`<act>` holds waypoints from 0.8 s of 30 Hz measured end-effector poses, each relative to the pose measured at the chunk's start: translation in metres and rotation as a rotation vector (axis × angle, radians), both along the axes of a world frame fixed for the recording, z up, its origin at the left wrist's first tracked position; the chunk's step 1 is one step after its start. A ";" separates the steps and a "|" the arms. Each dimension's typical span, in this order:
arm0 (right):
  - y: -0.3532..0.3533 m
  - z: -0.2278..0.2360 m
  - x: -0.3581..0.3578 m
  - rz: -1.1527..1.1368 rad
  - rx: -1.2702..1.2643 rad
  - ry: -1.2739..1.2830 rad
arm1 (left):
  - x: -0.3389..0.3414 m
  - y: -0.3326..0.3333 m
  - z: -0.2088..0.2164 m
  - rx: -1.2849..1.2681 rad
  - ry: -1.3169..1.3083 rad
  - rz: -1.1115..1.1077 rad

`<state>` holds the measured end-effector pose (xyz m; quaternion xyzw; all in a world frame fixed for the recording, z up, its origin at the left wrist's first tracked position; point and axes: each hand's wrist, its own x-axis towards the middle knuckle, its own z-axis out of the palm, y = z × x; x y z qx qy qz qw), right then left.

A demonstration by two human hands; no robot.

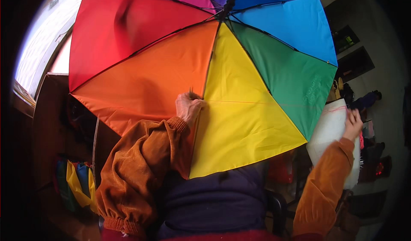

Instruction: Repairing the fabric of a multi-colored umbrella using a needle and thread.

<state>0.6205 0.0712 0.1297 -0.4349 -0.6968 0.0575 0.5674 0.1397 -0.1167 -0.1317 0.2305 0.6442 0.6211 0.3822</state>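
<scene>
At the top edge, umbrella [220, 80] only partly visible

Single head-worn fisheye view, left of pair; looks down, open umbrella [224, 69] near, filling centre.

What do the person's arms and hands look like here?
The left hand and right hand are gloveless. Loose, rust-brown, velvety-looking sleeves cover both forearms; the left one has gathered, ribbed bands at both ends, with dark red clothing showing beyond it.
</scene>
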 end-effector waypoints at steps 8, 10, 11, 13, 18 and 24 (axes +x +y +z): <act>-0.045 -0.061 -0.219 0.406 -0.562 0.196 | -0.010 -0.012 0.031 -0.196 -0.050 -0.133; -0.072 -0.102 -0.293 0.452 -0.719 -0.123 | -0.011 -0.014 0.023 -0.107 -0.316 -0.107; -0.083 -0.117 -0.317 0.495 -0.778 -0.298 | -0.010 -0.012 0.023 -0.110 -0.319 -0.111; -0.083 -0.172 -0.340 0.742 -0.566 -0.426 | -0.006 -0.011 0.027 -0.015 -0.508 -0.076; -0.109 -0.206 -0.370 0.612 -0.252 -0.960 | -0.011 -0.015 0.035 -0.034 -0.618 0.002; -0.113 -0.204 -0.362 0.698 -0.356 -0.892 | -0.011 -0.013 0.032 -0.053 -0.667 0.013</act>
